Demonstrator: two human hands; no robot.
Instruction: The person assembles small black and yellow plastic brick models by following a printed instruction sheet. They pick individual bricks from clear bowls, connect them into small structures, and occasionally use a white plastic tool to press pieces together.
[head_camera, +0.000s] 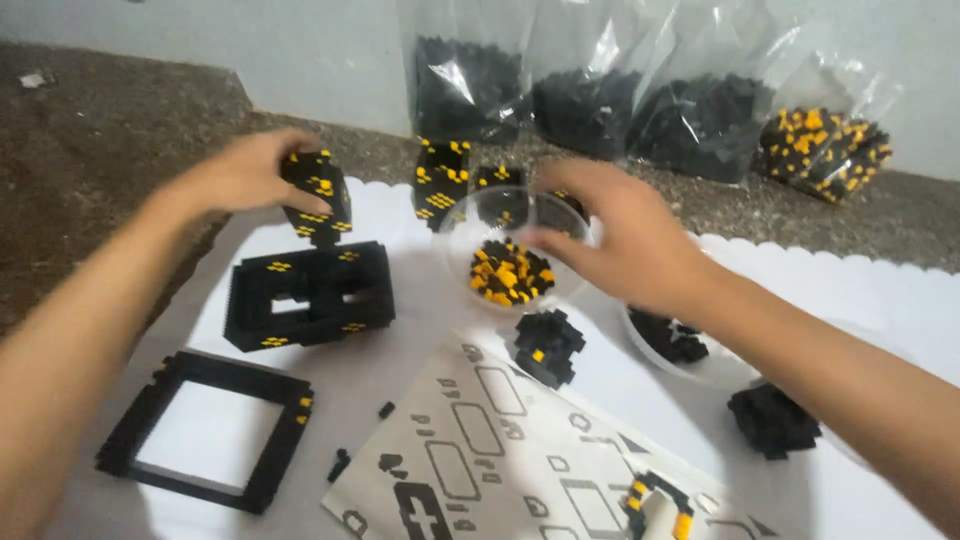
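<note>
From the head camera, the left hand (245, 172) grips a black-and-yellow brick block (316, 197), fingers curled round its top, holding it just above a thick hollow black frame (308, 293) on the white sheet (420, 345). The right hand (628, 238) reaches over a clear bowl (512, 250) of yellow and black pieces, fingers loosely bent at the rim; whether they pinch a piece cannot be told, as motion blurs them. Judging by what lies about, the build looks partly done: a thinner square frame (205, 430), two upright blocks (442, 178) and small clusters (546, 345) are assembled but apart, while several bags of loose bricks (700, 120) stand unopened behind. A printed instruction sheet (500, 450) is cut off at the bottom edge; the right forearm covers part of a second bowl (705, 368)
</note>
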